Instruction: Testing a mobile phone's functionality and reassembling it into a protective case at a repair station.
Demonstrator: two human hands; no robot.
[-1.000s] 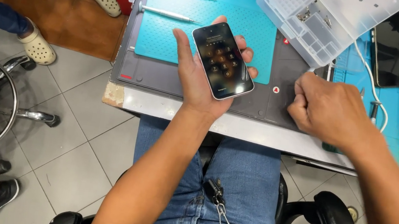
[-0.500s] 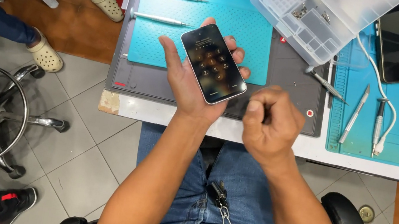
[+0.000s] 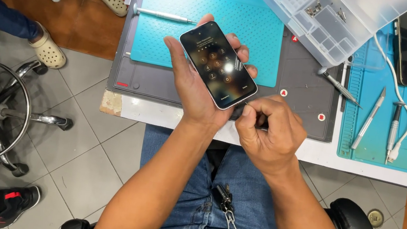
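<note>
The left hand (image 3: 195, 83) is cradling a black slab smartphone with a lit keypad screen (image 3: 218, 64), fingers wrapped round its far edge, above the near edge of the dark grey rubber work mat (image 3: 299, 110). The right hand (image 3: 268, 133) is curling clenched just beside the phone's near corner; whatever it is pinching is hidden. Two slim silver screwdrivers (image 3: 164, 14) are lying to the far left on the teal mat (image 3: 260, 31).

Right hand (image 3: 268, 133) hides the phone (image 3: 218, 64) bottom corner

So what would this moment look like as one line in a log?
left hand: holds lit phone | right hand: fist at phone's lower edge | bench: two screwdrivers, parts tray
</note>
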